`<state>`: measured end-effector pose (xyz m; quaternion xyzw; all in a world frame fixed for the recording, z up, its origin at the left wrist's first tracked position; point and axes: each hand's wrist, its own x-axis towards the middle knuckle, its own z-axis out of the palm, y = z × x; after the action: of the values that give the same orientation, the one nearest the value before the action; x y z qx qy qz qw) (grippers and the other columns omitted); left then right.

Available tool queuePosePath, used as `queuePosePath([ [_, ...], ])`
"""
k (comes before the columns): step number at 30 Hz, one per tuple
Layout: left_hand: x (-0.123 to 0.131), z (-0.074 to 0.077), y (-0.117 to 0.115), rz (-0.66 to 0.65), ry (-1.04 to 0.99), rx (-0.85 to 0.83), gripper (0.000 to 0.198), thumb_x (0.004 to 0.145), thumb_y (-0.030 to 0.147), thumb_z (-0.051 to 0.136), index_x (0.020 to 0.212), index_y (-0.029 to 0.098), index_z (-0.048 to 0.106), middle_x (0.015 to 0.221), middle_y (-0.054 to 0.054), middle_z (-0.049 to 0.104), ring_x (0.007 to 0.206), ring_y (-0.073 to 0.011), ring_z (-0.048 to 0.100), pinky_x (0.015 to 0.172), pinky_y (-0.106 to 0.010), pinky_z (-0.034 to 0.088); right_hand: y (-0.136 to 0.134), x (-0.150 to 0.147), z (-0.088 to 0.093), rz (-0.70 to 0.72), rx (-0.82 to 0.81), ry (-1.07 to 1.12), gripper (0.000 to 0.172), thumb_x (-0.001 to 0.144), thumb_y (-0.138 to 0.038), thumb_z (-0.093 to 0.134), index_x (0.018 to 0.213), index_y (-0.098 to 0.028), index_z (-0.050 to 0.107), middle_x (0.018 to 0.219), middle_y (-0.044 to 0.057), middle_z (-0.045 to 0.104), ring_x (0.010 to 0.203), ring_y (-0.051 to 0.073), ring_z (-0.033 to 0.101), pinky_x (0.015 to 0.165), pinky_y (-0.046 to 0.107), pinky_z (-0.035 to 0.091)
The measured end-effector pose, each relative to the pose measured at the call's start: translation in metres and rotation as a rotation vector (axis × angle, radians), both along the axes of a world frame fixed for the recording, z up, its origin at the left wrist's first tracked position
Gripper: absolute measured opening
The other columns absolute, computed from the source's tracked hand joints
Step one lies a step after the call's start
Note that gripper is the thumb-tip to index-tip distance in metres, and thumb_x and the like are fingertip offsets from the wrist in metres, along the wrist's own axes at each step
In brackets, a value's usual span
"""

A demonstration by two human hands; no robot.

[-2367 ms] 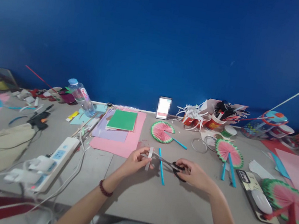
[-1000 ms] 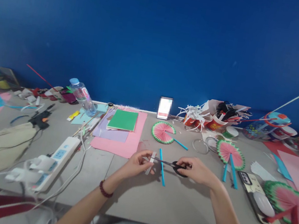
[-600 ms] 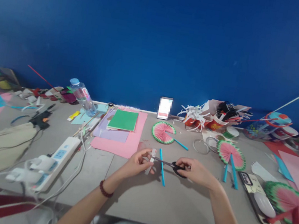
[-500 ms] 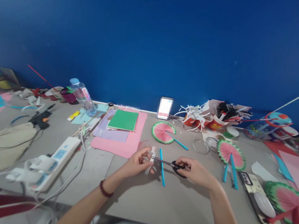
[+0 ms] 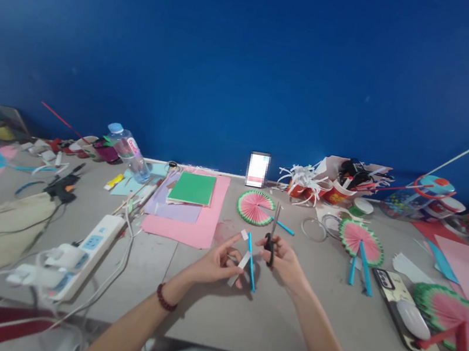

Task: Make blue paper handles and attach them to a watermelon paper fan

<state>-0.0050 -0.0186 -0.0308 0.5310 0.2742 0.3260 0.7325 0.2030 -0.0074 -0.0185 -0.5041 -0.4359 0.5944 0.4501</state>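
My left hand (image 5: pixel 216 263) is closed on a short white paper strip (image 5: pixel 239 268), pinched between thumb and fingers just above the grey table (image 5: pixel 274 318). My right hand (image 5: pixel 285 262) grips black-handled scissors (image 5: pixel 271 238), whose blades point up and away from me, apart from the strip. A small white cut piece (image 5: pixel 244 234) sits at the top end of a blue stick (image 5: pixel 251 261), which lies on the table between my two hands.
Pink-and-green paper fans (image 5: pixel 255 207) (image 5: pixel 357 237) lie beyond my hands, larger ones (image 5: pixel 449 310) at right beside a phone with a mouse (image 5: pixel 410 316). Pink, purple and green sheets (image 5: pixel 189 204), a water bottle (image 5: pixel 128 151), a power strip (image 5: pixel 87 244) and a glue gun (image 5: pixel 62 190) lie left.
My right hand has swung the scissors from lying across toward the strip to pointing up and away. The strip in my left hand tilted, and a small cut piece now shows near the blue stick.
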Motion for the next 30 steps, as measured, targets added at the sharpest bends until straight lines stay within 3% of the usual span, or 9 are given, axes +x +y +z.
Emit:
queuePosePath([
  [6, 0.000, 0.005, -0.003, -0.053, 0.017, 0.024, 0.082, 0.078, 0.031, 0.068, 0.144, 0.032, 0.021, 0.083, 0.000, 0.058, 0.066, -0.0171, 0.069, 0.054, -0.020, 0.045, -0.003, -0.033, 0.002, -0.109, -0.060, 0.134, 0.046, 0.052, -0.040, 0.083, 0.080, -0.020, 0.052, 0.074, -0.002, 0.061, 0.050, 0.006, 0.045, 0.040, 0.018, 0.029],
  [15, -0.004, 0.009, 0.000, -0.017, 0.071, 0.093, 0.076, 0.079, 0.033, 0.066, 0.144, 0.029, 0.026, 0.084, -0.002, 0.057, 0.064, -0.0150, 0.067, 0.056, -0.022, 0.046, -0.003, -0.033, 0.004, -0.192, -0.071, 0.227, 0.047, 0.049, -0.039, 0.083, 0.077, -0.020, 0.051, 0.065, -0.005, 0.056, 0.043, 0.004, 0.035, 0.039, 0.019, 0.024],
  [19, -0.017, 0.019, 0.011, 0.290, 0.255, 0.329, 0.063, 0.083, 0.032, 0.059, 0.140, 0.023, 0.034, 0.085, -0.003, 0.061, 0.068, -0.0141, 0.063, 0.067, -0.028, 0.049, -0.003, -0.025, 0.001, -0.265, -0.029, 0.253, 0.042, 0.052, -0.037, 0.082, 0.077, -0.020, 0.053, 0.070, -0.005, 0.054, 0.045, 0.004, 0.036, 0.041, 0.020, 0.026],
  [21, -0.026, 0.018, 0.020, 0.493, 0.455, 0.517, 0.052, 0.087, 0.030, 0.053, 0.137, 0.022, 0.039, 0.090, -0.006, 0.063, 0.079, -0.0170, 0.062, 0.073, -0.030, 0.048, -0.004, -0.023, -0.002, -0.275, -0.050, 0.246, 0.040, 0.053, -0.036, 0.081, 0.078, -0.021, 0.054, 0.070, -0.005, 0.053, 0.048, 0.006, 0.039, 0.042, 0.021, 0.029],
  [24, -0.043, 0.007, 0.036, 0.645, 0.833, 0.820, 0.037, 0.087, 0.023, 0.047, 0.124, 0.020, 0.053, 0.102, -0.010, 0.064, 0.092, -0.0219, 0.059, 0.083, -0.036, 0.045, -0.007, -0.021, -0.009, -0.266, -0.107, 0.239, 0.039, 0.055, -0.037, 0.081, 0.081, -0.021, 0.056, 0.066, -0.005, 0.051, 0.049, 0.007, 0.043, 0.045, 0.022, 0.032],
  [27, -0.055, -0.008, 0.047, 0.590, 1.077, 0.976, 0.033, 0.084, 0.015, 0.045, 0.113, 0.017, 0.061, 0.087, -0.010, 0.065, 0.087, -0.0243, 0.059, 0.078, -0.037, 0.046, -0.009, -0.021, -0.018, -0.283, -0.134, 0.272, 0.039, 0.055, -0.036, 0.081, 0.082, -0.021, 0.058, 0.068, -0.005, 0.052, 0.052, 0.008, 0.045, 0.049, 0.022, 0.037],
  [30, -0.052, -0.014, 0.048, 0.491, 1.109, 1.041, 0.031, 0.083, 0.011, 0.043, 0.106, 0.017, 0.063, 0.091, -0.011, 0.066, 0.091, -0.0249, 0.057, 0.082, -0.039, 0.045, -0.008, -0.020, -0.024, -0.293, -0.147, 0.311, 0.039, 0.055, -0.035, 0.082, 0.082, -0.021, 0.058, 0.066, -0.006, 0.050, 0.053, 0.008, 0.046, 0.051, 0.023, 0.038],
])
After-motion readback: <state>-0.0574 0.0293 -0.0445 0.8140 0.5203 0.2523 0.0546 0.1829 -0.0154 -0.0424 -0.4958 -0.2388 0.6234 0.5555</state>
